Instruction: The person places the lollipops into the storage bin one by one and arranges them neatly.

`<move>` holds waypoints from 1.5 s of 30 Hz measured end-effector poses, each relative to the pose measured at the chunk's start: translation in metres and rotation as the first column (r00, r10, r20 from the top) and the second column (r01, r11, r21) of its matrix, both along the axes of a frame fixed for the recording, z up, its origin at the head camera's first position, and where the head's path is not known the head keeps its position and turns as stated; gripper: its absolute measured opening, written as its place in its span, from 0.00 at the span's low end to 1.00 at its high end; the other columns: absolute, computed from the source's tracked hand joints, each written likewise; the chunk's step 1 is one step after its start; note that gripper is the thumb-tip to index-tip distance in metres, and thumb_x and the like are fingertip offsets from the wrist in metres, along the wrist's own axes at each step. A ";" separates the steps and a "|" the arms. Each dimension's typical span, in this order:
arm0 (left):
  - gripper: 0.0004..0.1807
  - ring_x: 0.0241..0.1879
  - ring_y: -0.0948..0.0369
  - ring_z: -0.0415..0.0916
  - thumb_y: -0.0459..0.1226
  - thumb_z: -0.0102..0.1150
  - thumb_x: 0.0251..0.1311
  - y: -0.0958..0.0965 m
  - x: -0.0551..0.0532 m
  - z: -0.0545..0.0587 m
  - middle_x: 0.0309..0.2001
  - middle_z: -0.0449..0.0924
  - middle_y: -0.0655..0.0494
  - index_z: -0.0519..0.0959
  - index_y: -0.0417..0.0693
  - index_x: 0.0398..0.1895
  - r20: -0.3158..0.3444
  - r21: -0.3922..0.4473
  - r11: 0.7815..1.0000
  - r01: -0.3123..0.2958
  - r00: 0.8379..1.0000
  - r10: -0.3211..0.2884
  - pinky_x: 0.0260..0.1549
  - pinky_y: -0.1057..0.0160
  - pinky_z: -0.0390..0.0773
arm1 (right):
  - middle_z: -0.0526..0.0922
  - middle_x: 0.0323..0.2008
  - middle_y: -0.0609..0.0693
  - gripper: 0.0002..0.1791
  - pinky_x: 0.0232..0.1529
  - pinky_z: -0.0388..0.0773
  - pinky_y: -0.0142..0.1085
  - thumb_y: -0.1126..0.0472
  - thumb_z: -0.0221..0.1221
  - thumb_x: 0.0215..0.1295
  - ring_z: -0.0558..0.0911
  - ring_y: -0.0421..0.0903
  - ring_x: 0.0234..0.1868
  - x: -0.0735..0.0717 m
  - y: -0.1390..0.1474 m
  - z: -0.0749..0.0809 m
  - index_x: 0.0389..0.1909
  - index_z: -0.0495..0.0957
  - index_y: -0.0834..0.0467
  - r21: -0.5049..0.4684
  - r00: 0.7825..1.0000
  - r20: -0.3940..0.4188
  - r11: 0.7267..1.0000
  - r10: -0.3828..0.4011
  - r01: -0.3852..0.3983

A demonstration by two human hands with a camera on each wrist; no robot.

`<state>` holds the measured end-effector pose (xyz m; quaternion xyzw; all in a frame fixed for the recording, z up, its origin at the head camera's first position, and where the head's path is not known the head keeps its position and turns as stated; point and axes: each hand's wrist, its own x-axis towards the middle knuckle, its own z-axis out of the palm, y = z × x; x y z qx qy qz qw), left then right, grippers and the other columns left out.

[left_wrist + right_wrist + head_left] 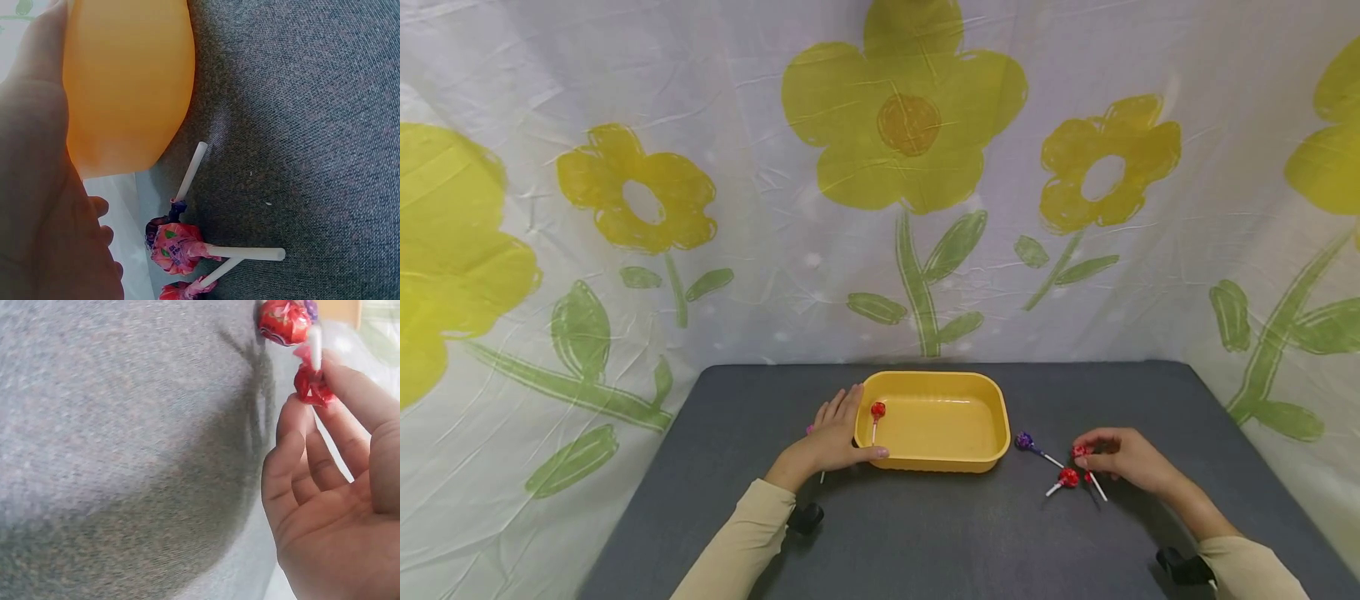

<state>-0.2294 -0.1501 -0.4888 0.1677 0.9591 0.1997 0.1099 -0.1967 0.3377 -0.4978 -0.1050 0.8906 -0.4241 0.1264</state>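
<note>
My left hand (832, 440) lies along the left end of a yellow tray (992, 461), thumb over its near corner and fingers stretched along its side. One red lollipop (878, 410) is inside, leaning near the tray's left end. Below that hand, several wrapped lollipops (177, 249) lie on the cloth beside the tray, mostly hidden from the head camera. Over on the right, my right hand (1131, 460) pinches a red-wrapped lollipop (312, 386) between thumb and fingers, its white stick pointing towards me. Near those fingertips lie a red lollipop (1067, 477) and a purple lollipop (1024, 441).
A dark grey cloth-covered table (940, 533) carries everything. Behind it hangs a white curtain (760, 275) printed with yellow flowers, reaching down to the table's far edge and along both sides.
</note>
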 end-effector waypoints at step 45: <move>0.69 0.80 0.43 0.35 0.74 0.58 0.48 -0.001 0.001 -0.005 0.81 0.38 0.45 0.36 0.45 0.80 -0.021 0.038 0.999 -0.003 1.000 0.004 0.76 0.38 0.38 | 0.87 0.35 0.52 0.17 0.38 0.82 0.38 0.48 0.68 0.61 0.84 0.57 0.38 -0.049 -0.080 0.042 0.44 0.84 0.55 -0.053 0.994 -0.098 0.997 0.050 -0.056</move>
